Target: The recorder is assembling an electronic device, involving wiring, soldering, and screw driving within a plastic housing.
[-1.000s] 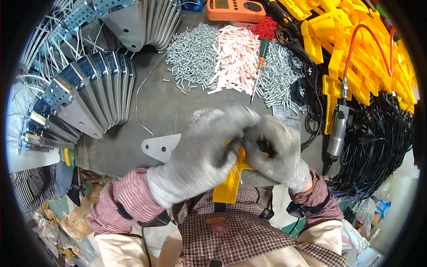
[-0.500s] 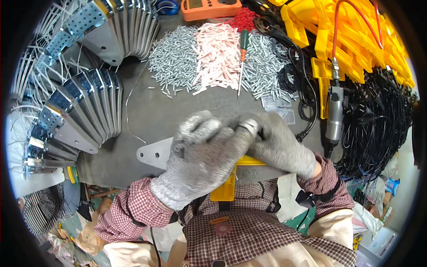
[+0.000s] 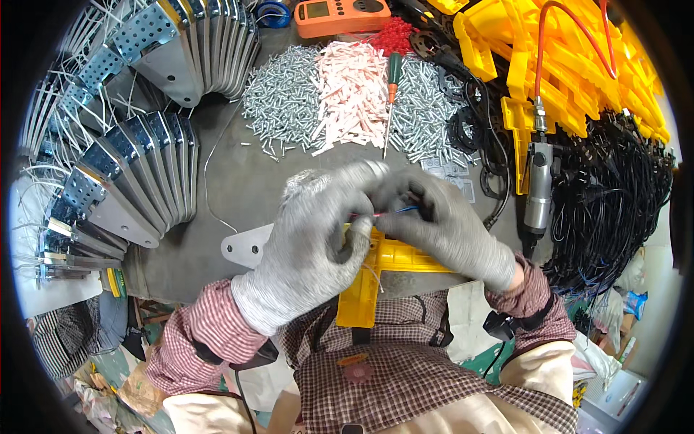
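Observation:
My left hand (image 3: 307, 242), in a grey knit glove, is closed with its thumb and fingertips pinched over the table's near edge. Facing it, my gloved right hand (image 3: 455, 231) pinches too. Between them run thin wires, a blue one (image 3: 408, 209) at the right fingers and a reddish bit near the left fingertips. Where the wires meet is hidden by the fingers. Beneath the hands lies a yellow plastic part (image 3: 356, 300) that juts over the edge. A pale wire curls down over it. A grey metal plate (image 3: 241, 248) with two holes shows left of my left hand.
Silver screws (image 3: 282, 101) and pale pink sleeves (image 3: 353, 94) lie heaped ahead, with a screwdriver (image 3: 392, 87) across them. An orange meter (image 3: 340, 18) stands behind. Bent metal brackets (image 3: 144, 173) fill the left; yellow parts (image 3: 571, 65), an air driver (image 3: 538, 188) and black cables (image 3: 607, 202) the right.
My hands have drawn slightly apart and turned, so the red and blue wires between them now show. More of the yellow part is uncovered.

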Action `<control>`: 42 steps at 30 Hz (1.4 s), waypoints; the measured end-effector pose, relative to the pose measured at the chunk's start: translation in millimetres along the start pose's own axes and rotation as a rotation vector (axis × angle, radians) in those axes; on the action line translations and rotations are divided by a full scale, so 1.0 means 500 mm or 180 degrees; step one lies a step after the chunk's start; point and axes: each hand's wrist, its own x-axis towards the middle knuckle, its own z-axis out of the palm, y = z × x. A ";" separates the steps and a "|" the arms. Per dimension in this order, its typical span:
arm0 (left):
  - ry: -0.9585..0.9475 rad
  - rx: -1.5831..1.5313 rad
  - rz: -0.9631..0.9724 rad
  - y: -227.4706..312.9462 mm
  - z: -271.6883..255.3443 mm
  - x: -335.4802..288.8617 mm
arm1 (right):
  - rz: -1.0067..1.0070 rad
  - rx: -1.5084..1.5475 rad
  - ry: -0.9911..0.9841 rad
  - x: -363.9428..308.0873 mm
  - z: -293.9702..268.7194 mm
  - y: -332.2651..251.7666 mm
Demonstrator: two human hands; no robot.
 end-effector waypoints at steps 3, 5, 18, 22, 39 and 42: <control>-0.0053 -0.1241 -0.0664 -0.008 -0.002 0.006 | -0.1010 -0.1902 0.0171 -0.014 -0.009 -0.010; -0.0127 -0.1755 -0.1026 0.002 -0.001 0.013 | -0.1308 -0.2577 -0.0198 -0.027 -0.021 -0.001; 0.0010 -0.0795 0.0049 -0.025 0.005 0.004 | -0.1380 -0.2665 -0.0130 -0.022 -0.017 0.012; -0.0003 -0.0544 0.0089 -0.026 0.008 -0.003 | -0.1353 -0.2569 -0.0108 -0.016 -0.015 0.015; 0.0069 -0.0107 -0.0092 -0.017 -0.002 -0.016 | -0.0510 -0.0695 0.0226 0.005 0.000 0.015; 0.0080 -0.0582 -0.0255 -0.031 -0.061 -0.027 | -0.0076 -0.0299 0.0304 0.012 0.007 0.041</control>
